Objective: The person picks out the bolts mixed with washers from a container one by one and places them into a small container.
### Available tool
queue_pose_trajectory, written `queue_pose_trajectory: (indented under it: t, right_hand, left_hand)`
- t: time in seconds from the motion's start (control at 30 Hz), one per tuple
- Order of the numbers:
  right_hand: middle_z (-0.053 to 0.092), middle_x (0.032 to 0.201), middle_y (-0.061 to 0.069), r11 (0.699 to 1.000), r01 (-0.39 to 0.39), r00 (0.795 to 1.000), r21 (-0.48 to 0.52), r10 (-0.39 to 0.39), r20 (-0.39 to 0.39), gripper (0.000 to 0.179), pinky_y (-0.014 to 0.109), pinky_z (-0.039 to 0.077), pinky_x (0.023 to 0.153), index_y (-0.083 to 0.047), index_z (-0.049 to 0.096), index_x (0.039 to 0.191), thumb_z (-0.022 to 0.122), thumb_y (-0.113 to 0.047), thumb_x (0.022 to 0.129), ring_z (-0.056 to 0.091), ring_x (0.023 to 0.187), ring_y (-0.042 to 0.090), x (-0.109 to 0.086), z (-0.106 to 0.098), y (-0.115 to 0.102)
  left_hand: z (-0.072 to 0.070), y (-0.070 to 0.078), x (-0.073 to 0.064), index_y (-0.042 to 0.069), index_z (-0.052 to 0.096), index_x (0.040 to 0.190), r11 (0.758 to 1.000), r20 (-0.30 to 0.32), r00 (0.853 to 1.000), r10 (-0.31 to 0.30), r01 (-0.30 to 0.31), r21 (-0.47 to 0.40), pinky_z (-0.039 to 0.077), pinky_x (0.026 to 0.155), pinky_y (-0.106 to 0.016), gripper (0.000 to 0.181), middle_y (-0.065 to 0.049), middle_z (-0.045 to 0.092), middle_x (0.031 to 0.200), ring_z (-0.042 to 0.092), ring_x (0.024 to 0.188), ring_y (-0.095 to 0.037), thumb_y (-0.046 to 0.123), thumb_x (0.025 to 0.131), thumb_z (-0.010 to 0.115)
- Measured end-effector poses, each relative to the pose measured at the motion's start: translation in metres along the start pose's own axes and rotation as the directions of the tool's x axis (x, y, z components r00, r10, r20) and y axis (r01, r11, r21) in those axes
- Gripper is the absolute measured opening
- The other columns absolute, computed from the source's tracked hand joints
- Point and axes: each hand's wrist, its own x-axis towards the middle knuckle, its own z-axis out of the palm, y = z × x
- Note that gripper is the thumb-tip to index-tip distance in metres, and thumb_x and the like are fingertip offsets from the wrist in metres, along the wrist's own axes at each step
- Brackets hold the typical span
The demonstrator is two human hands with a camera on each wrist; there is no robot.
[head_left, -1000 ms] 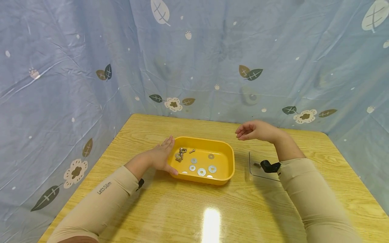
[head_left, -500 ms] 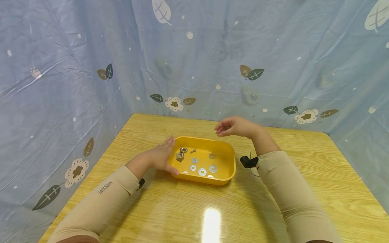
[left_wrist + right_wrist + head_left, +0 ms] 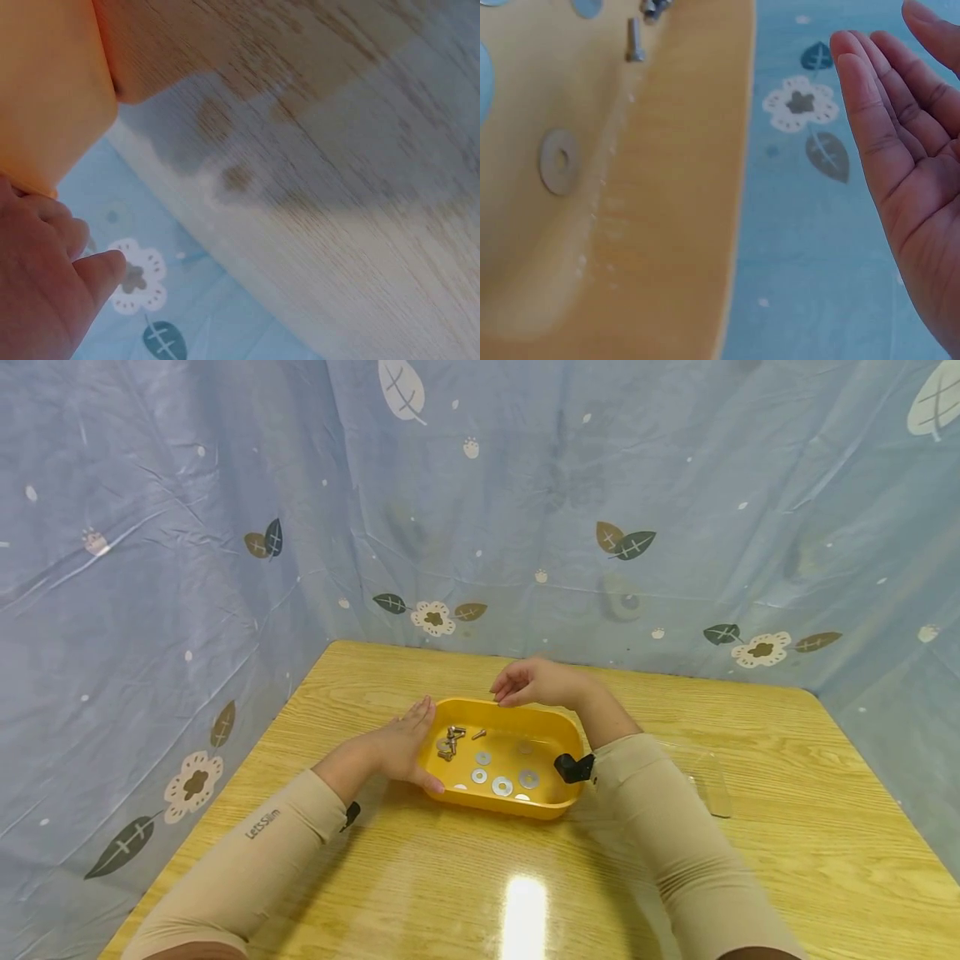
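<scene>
A yellow plastic tray sits on the table, holding a cluster of small bolts at its left and several flat washers. My left hand rests against the tray's left end, fingers extended along the rim and thumb at the front corner. In the left wrist view, part of that hand touches the tray edge. My right hand hovers over the tray's far rim, fingers loosely bent and nothing in them. The right wrist view shows its bare palm beside the tray wall, with a lone bolt inside.
A clear plastic piece lies on the table to the right, partly hidden by my right sleeve. The wood-patterned table runs back to a blue leaf-print curtain, which also hangs along the sides.
My right hand has moved left, from beyond the tray's right end to over its far rim. The clear piece shows more on the right of my sleeve. My left hand stays on the tray.
</scene>
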Motion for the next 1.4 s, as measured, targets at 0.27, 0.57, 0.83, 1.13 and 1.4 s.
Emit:
queue_pose_trajectory:
  t: [0.27,0.57,0.83,1.13,1.4]
  right_hand:
    - [0.064,0.104,0.017,0.999,-0.018,0.999,-0.043,0.019,0.03,0.027,0.029,0.049,0.084,0.004,0.06,0.11,0.063,-0.008,0.086,0.061,0.092,0.017,0.01,0.016,0.011]
    - [0.063,0.108,0.018,0.984,-0.076,0.99,-0.16,0.094,0.103,0.029,0.026,0.049,0.083,0.005,0.06,0.112,0.062,-0.008,0.087,0.061,0.094,0.015,0.017,0.031,0.019]
    - [0.059,0.12,0.013,0.955,-0.07,0.99,-0.287,0.102,0.097,0.04,0.031,0.043,0.093,0.003,0.056,0.122,0.064,-0.006,0.084,0.055,0.111,0.023,0.025,0.041,0.022]
    - [0.056,0.124,0.012,0.93,-0.065,0.986,-0.362,0.115,0.119,0.044,0.036,0.039,0.098,-0.001,0.055,0.125,0.065,-0.004,0.082,0.05,0.115,0.026,0.03,0.051,0.028]
    - [0.063,0.113,0.008,0.907,-0.062,0.987,-0.416,0.117,0.107,0.034,0.033,0.044,0.091,-0.004,0.063,0.115,0.066,-0.005,0.082,0.056,0.105,0.023,0.032,0.056,0.028]
  left_hand:
    - [-0.001,0.001,-0.001,-0.004,-0.002,0.144,1.0,-0.001,1.0,-0.004,0.004,-0.009,0.014,0.108,-0.054,0.136,-0.022,-0.01,0.15,-0.002,0.139,-0.033,0.08,0.056,0.058]
    - [0.001,-0.002,0.001,0.0,-0.006,0.145,1.0,0.012,1.0,-0.025,0.025,-0.006,0.012,0.109,-0.05,0.137,-0.016,-0.015,0.15,-0.006,0.139,-0.028,0.081,0.055,0.057]
    - [0.0,-0.002,0.001,-0.002,-0.006,0.144,1.0,0.021,1.0,-0.009,0.009,-0.015,0.012,0.109,-0.052,0.136,-0.018,-0.014,0.15,-0.006,0.139,-0.03,0.079,0.057,0.059]
    - [0.001,-0.003,0.002,-0.002,-0.006,0.145,1.0,0.019,1.0,-0.003,0.003,0.001,0.014,0.109,-0.051,0.137,-0.019,-0.012,0.15,-0.006,0.139,-0.028,0.081,0.055,0.056]
    - [0.0,-0.003,0.001,-0.001,-0.007,0.144,1.0,0.025,1.0,-0.008,0.008,0.007,0.014,0.108,-0.052,0.136,-0.018,-0.015,0.15,-0.006,0.139,-0.029,0.081,0.056,0.056]
